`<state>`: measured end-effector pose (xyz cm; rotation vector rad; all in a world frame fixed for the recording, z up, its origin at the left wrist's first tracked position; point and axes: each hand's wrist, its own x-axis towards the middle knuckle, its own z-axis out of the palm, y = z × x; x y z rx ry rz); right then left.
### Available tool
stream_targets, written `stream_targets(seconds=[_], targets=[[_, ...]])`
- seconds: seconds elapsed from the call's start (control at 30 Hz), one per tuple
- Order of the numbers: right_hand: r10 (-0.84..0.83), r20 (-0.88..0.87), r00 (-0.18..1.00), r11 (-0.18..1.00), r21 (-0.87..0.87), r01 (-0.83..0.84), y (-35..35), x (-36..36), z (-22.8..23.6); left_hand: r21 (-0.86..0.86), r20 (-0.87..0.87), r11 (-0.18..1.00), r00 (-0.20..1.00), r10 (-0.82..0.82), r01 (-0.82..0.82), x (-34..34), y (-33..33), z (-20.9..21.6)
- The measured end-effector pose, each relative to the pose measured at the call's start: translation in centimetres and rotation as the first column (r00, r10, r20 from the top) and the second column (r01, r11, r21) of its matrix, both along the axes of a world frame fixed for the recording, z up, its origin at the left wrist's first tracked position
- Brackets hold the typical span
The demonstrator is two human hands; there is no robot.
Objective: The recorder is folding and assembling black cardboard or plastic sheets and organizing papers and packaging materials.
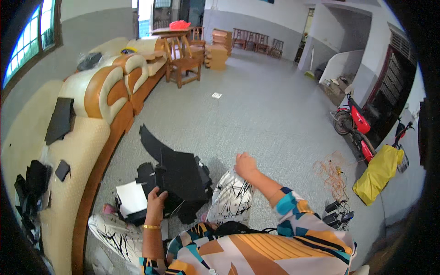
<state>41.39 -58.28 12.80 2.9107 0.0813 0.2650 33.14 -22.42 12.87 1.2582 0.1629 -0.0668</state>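
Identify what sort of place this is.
Probably a home's living room or hall: a cream-and-orange sofa lines the left side, a wooden chair stands beside it, and a red scooter is parked at right.

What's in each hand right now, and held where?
The left hand holds a black sheet near its lower-left corner. The right hand shows nothing in it, though its curled fingers could hide something small.

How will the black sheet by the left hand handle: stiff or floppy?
Probably fairly stiff: the black sheet spreads broad and flat beyond the left hand. Likely light, since it looks thin. May snag: it overlaps other black pieces.
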Motion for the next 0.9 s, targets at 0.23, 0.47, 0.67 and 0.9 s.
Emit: stream_targets(seconds=[0.23, 0.47, 0.67, 0.9], targets=[[0.64, -0.192, 0.744, 0.693, 0.564, -0.45, 5.3, -6.1, 6.9, 0.369, -0.035, 0.929, 0.999, 0.005, 0.009, -0.3, 0.4, -1.0], [0.719, 0.341, 0.606, 0.319, 0.613, -0.722, 13.6, -7.9, 12.2, 0.782, 0.051, 0.621, 0.998, 0.023, -0.055, -1.1, 1.7, 1.3], [0.942, 0.116, 0.316, 0.274, 0.282, -0.919, 19.0, -11.3, 9.1, 0.837, 0.08, 0.542, 0.997, 0.007, -0.072, -2.0, 2.6, 0.0], [0.917, -0.008, 0.398, 0.359, 0.453, -0.816, 18.5, -9.8, 8.5, 0.808, 0.171, 0.552, 0.978, 0.116, -0.206, -3.2, 2.2, 1.1]])
